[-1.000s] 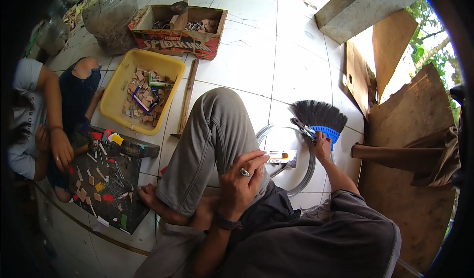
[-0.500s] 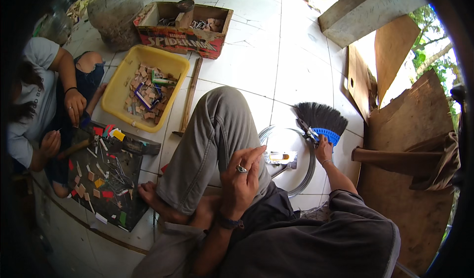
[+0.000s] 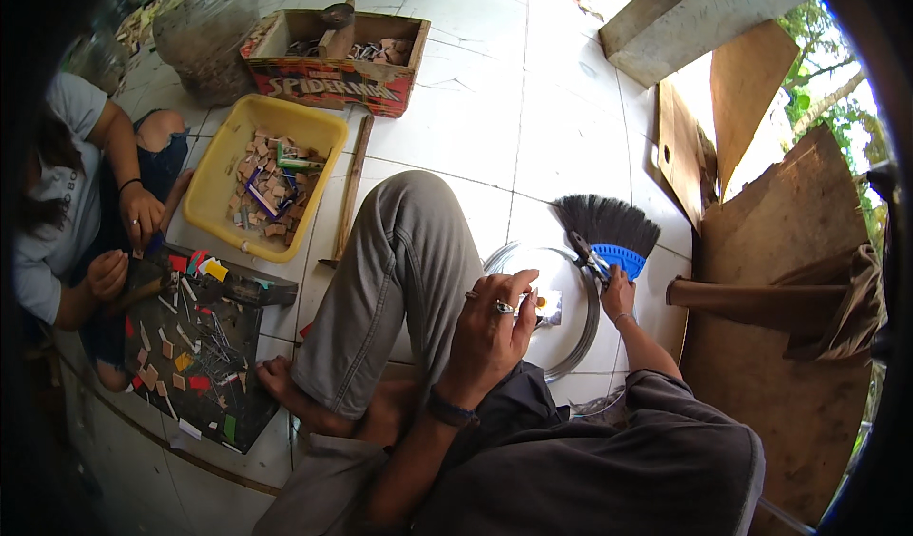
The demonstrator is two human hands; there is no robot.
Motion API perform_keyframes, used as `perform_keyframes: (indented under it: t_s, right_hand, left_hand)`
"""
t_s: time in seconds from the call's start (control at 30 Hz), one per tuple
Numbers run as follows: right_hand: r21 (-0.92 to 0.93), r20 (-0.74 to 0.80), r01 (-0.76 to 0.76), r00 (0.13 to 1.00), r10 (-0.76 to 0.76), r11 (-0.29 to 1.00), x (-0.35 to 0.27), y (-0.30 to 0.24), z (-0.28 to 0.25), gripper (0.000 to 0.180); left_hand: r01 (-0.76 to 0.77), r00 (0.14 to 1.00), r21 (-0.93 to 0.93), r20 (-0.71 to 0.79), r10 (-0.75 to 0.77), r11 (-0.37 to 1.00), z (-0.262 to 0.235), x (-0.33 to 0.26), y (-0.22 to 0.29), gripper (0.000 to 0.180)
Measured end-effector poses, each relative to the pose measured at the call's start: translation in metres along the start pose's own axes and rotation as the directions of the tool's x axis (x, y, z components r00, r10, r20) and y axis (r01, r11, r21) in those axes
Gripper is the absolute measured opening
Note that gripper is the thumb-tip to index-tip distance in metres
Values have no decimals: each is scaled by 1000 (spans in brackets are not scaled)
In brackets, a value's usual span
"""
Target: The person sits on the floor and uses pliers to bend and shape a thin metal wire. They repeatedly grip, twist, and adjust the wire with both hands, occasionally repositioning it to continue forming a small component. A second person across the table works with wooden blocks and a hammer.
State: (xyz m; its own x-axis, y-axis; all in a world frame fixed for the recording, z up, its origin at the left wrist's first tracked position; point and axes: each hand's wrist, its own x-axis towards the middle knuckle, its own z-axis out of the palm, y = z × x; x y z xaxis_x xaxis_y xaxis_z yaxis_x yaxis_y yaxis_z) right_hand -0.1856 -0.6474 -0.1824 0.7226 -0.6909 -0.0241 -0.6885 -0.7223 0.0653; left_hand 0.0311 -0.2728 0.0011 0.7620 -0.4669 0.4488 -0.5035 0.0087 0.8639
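My right hand (image 3: 619, 295) grips the blue base of a black-bristled broom head (image 3: 609, 236) on the floor to the right. A pair of pliers (image 3: 588, 255) with dark handles lies against the broom's left side. My left hand (image 3: 490, 331), with a ring and a dark wristband, is raised beside my bent knee. Its fingers are curled toward the thumb; whatever they may hold is too small to make out. Behind those fingertips, a silvery packet (image 3: 550, 308) with an orange patch is partly hidden. It lies inside a coil of grey wire (image 3: 588, 341).
On the left, another person (image 3: 67, 194) sits at a dark board (image 3: 247, 408) strewn with small pieces. A yellow tub (image 3: 204, 189) of wooden bits, a long-handled hammer (image 3: 354, 184) and a divided wooden box (image 3: 399, 89) stand beyond. Plywood sheets (image 3: 775, 365) line the right side.
My left hand has moved right and its fingers have bent more, now covering part of the packet. The right hand stays at the broom head. The whole view has shifted slightly.
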Motion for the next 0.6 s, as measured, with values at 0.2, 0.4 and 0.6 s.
perform_keyframes:
  t_s: [0.2,0.4,0.6]
  right_hand:
    - [-44,66,-252,965,254,967,-53,26,-6,44]
    - [-105,118,-498,853,509,860,-119,70,-43,46]
    - [-214,267,-437,834,483,873,-157,104,-102,47]
  left_hand:
    - [-80,992,16,104,78,997,3,-7,-1,28]
    - [-15,972,46,234,4,999,21,-13,-5,20]
    - [160,817,-43,566,-108,986,63,-37,-25,26]
